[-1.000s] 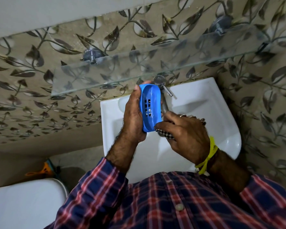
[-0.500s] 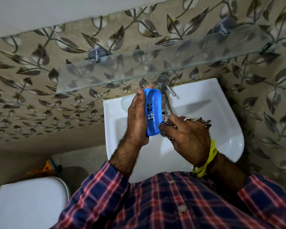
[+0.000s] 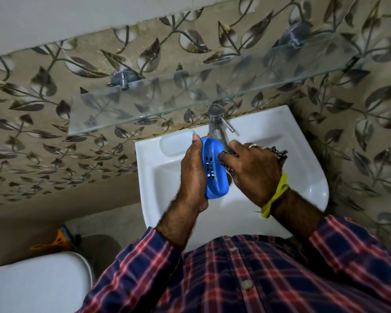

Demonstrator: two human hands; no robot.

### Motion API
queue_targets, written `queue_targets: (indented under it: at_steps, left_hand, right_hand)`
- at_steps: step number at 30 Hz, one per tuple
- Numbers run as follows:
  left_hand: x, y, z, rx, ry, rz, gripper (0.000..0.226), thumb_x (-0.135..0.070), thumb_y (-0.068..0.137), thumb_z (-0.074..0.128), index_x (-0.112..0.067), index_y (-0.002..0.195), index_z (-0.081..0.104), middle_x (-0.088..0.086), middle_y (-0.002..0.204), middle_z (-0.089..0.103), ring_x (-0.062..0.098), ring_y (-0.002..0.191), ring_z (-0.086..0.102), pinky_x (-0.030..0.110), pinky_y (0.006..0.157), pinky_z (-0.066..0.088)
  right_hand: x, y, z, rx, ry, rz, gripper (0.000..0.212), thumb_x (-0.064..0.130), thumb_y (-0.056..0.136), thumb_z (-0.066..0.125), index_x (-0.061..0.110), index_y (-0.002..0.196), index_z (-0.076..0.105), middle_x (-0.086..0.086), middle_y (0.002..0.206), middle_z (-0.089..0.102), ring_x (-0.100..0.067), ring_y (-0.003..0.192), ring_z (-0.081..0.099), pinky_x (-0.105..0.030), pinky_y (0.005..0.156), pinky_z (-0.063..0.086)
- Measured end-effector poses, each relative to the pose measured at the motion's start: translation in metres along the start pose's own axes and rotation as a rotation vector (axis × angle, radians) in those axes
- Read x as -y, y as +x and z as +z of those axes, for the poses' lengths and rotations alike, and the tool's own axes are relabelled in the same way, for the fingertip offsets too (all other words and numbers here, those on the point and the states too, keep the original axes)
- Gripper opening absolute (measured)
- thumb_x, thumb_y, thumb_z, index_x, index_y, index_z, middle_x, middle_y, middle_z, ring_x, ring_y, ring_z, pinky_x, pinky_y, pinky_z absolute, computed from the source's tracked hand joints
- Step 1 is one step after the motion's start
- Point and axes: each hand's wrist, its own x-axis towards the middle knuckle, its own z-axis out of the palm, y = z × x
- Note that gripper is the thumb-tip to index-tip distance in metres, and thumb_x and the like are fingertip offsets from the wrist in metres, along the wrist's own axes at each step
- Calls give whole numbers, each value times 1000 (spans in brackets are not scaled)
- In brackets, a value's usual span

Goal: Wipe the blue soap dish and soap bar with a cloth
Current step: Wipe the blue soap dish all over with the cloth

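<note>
My left hand (image 3: 193, 175) grips the blue soap dish (image 3: 213, 170) on edge over the white sink (image 3: 163, 177), its slotted inside turned toward my right hand. My right hand (image 3: 253, 170) is closed on a dark checked cloth (image 3: 280, 154), most of it hidden in the palm, and its fingertips press the cloth against the upper inside of the dish. No soap bar is visible.
A steel tap (image 3: 217, 123) stands just behind the dish at the sink's back edge. A glass shelf (image 3: 167, 102) juts from the leaf-patterned wall above the sink. A white toilet lid (image 3: 38, 283) lies at lower left, with an orange object (image 3: 54, 241) on the floor behind it.
My right hand has slid up from the lower end of the dish toward its upper half with the cloth. My left hand has turned the dish so more of its inside shows.
</note>
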Motion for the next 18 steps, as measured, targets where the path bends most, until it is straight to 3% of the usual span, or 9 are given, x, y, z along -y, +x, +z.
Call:
queue_targets:
  at_steps: [4,9,12,15,18]
  left_hand:
    - [-11,6,-2,-4,-24,65,57,-60,98,46,-10,117,64,18,105,57,38,92,53,52,84,44]
    - [-6,3,1,36,11,8,68,-64,95,48,-5,125,63,19,102,68,35,92,65,47,85,54]
    - [-6,5,-2,59,21,-22,65,-65,95,48,-9,123,66,15,100,72,31,89,69,40,77,59]
    - [-1,2,-2,74,28,-54,67,-65,95,48,-8,127,64,24,111,70,37,97,66,50,90,55]
    - [-1,3,-2,105,-2,-77,69,-66,94,48,-6,123,65,28,109,69,37,93,67,48,84,56]
  right_hand:
    - [14,-25,0,-24,51,-45,14,10,83,63,18,93,70,-3,90,67,-28,63,60,-37,52,51]
    - [7,3,-3,61,23,102,21,12,81,59,17,98,68,-6,101,65,-32,68,62,-41,56,53]
    - [7,-8,-3,78,-36,23,20,13,81,59,17,98,68,-6,102,66,-31,65,61,-39,54,52]
    - [1,-9,-7,107,-15,32,28,19,80,46,19,97,68,-5,100,65,-31,65,62,-39,54,52]
    - [1,8,-11,124,-18,132,27,17,74,55,21,97,68,-4,101,64,-31,69,62,-38,55,52]
